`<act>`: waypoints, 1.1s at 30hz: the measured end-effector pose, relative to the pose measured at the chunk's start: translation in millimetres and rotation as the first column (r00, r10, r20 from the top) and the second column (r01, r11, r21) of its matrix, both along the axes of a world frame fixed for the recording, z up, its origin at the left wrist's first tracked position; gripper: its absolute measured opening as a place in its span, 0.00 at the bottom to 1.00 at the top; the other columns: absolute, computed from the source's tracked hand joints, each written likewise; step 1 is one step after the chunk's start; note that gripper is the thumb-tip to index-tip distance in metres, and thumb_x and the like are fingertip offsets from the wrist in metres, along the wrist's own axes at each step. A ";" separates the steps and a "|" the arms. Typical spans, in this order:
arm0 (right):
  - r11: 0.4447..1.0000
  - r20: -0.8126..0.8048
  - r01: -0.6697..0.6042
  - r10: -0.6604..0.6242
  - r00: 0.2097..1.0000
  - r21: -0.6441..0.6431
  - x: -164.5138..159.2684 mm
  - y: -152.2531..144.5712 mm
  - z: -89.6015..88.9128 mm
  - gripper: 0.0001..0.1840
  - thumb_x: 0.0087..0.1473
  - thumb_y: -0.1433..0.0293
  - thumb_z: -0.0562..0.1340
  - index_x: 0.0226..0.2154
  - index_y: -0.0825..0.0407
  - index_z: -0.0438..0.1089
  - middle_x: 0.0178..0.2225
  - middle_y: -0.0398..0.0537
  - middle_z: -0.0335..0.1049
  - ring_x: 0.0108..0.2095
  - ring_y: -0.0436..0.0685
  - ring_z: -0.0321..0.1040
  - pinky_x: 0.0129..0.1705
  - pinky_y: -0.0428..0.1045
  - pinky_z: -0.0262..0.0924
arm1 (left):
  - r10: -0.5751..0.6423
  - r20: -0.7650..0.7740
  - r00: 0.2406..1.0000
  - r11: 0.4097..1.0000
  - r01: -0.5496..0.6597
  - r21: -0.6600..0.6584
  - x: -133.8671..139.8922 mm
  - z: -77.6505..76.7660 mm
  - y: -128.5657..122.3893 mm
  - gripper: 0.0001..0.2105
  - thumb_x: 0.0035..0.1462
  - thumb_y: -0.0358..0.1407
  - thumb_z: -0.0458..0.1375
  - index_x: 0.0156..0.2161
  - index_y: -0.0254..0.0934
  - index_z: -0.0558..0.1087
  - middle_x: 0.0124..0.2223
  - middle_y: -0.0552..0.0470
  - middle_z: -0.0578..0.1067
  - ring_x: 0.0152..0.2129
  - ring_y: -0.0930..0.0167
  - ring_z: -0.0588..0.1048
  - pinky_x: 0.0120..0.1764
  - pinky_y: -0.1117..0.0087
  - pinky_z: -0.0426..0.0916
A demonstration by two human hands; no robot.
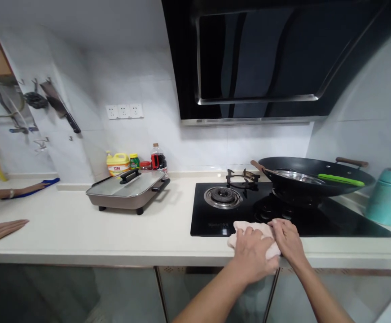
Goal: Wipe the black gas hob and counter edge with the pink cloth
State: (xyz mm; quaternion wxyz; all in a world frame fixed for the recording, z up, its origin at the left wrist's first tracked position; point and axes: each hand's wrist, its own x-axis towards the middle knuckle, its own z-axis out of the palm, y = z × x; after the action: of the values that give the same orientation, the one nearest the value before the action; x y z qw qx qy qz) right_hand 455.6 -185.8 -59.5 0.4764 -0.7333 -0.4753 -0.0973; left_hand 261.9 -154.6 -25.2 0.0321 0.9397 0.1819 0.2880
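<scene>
A pale pink cloth (261,228) lies folded over the front edge of the black gas hob (212,228) and the counter. My left hand (253,253) presses down on it with bent fingers wrapped over it. Against the cloth's right side, my right hand (287,237) has its fingers curled together at the cloth's edge; its fingertips are partly hidden. Behind the hands are the hob's control knobs (265,211). The left burner (223,197) is bare, and its black pan support (243,178) stands at the back of the hob.
A wok (346,186) holding a lid (298,176) and a green-handled utensil (340,180) sits on the right burner beside a teal flask (388,197). Leftward stand an electric pan (114,199) and bottles (159,159). Another person's hand (35,187) rests on a blue cloth (51,181).
</scene>
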 end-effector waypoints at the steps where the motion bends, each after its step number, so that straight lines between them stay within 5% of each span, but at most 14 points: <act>1: 1.000 0.013 0.008 -0.008 1.000 -0.019 -0.2 -0.2 0.3 0.35 0.67 0.47 0.45 0.39 0.48 0.81 0.49 0.56 0.74 0.51 0.66 0.67 0.58 0.63 0.59 | 0.003 0.009 1.000 1.000 -0.003 0.000 -9.5 -0.2 1.7 0.17 0.61 0.49 0.59 0.50 0.45 0.78 0.48 0.43 0.77 0.46 0.56 0.70 0.48 0.50 0.63; 5: 0.998 0.022 0.011 -0.010 1.000 -0.062 -0.4 -0.3 0.1 0.35 0.66 0.46 0.45 0.40 0.48 0.82 0.50 0.56 0.74 0.52 0.68 0.66 0.57 0.63 0.59 | 0.088 0.083 0.993 0.995 -0.084 -0.044 -74.9 -0.5 20.7 0.16 0.59 0.47 0.61 0.51 0.48 0.78 0.48 0.47 0.79 0.46 0.58 0.72 0.47 0.55 0.63; 8: 0.998 0.019 0.014 -0.012 1.000 -0.067 -0.7 -0.3 -0.3 0.35 0.65 0.45 0.46 0.40 0.47 0.81 0.49 0.55 0.75 0.50 0.67 0.67 0.56 0.62 0.60 | 0.280 0.113 0.953 0.959 -0.272 -0.080 -141.7 1.9 45.5 0.13 0.59 0.42 0.61 0.49 0.48 0.78 0.51 0.48 0.80 0.49 0.58 0.73 0.50 0.56 0.64; 13: 0.994 0.108 0.024 -0.012 0.994 -0.111 -7.7 -1.2 1.5 0.34 0.66 0.45 0.46 0.40 0.48 0.80 0.50 0.54 0.74 0.49 0.66 0.67 0.53 0.62 0.60 | 0.598 0.071 0.799 0.802 -0.596 -0.039 -246.7 10.7 86.6 0.16 0.62 0.42 0.54 0.51 0.46 0.78 0.53 0.48 0.80 0.53 0.58 0.73 0.52 0.58 0.66; 17: 0.996 0.116 0.019 -0.009 0.993 -0.089 -12.7 -1.7 3.2 0.33 0.68 0.47 0.47 0.40 0.48 0.80 0.50 0.55 0.74 0.49 0.66 0.67 0.53 0.61 0.61 | 0.720 0.083 0.689 0.691 -0.723 0.012 -278.1 18.0 99.3 0.16 0.64 0.43 0.52 0.51 0.45 0.78 0.52 0.48 0.81 0.51 0.58 0.74 0.51 0.58 0.66; 21: 0.997 0.117 0.009 0.000 0.993 -0.079 -15.2 -1.2 4.2 0.32 0.68 0.48 0.47 0.40 0.48 0.80 0.50 0.55 0.74 0.48 0.65 0.67 0.53 0.61 0.61 | 0.747 0.134 0.651 0.644 -0.759 0.095 -251.0 15.3 81.8 0.14 0.62 0.42 0.55 0.48 0.42 0.79 0.47 0.46 0.81 0.47 0.57 0.75 0.47 0.57 0.65; 27: 0.998 0.117 -0.003 0.011 0.993 -0.069 -17.1 -2.2 5.1 0.31 0.69 0.48 0.47 0.39 0.48 0.80 0.49 0.54 0.74 0.48 0.65 0.67 0.53 0.61 0.61 | 0.515 0.207 0.832 0.825 -0.547 0.145 -159.2 0.9 31.4 0.10 0.61 0.39 0.60 0.46 0.42 0.79 0.45 0.44 0.80 0.43 0.59 0.74 0.44 0.57 0.62; 33: 0.999 0.087 -0.027 0.031 0.996 -0.045 -15.6 -0.5 3.2 0.32 0.68 0.48 0.47 0.40 0.48 0.79 0.49 0.54 0.74 0.48 0.65 0.67 0.53 0.62 0.61 | 0.273 0.105 0.956 0.955 -0.283 0.091 -56.8 -3.9 5.7 0.15 0.57 0.46 0.63 0.47 0.43 0.78 0.44 0.43 0.78 0.43 0.56 0.72 0.46 0.51 0.60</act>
State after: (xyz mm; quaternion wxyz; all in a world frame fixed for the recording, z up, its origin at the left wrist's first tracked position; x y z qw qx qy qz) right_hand 440.0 -186.3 -56.3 0.4402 -0.7316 -0.5084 -0.1118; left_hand 205.0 -148.9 -29.1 -0.0500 0.8910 0.2952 0.3413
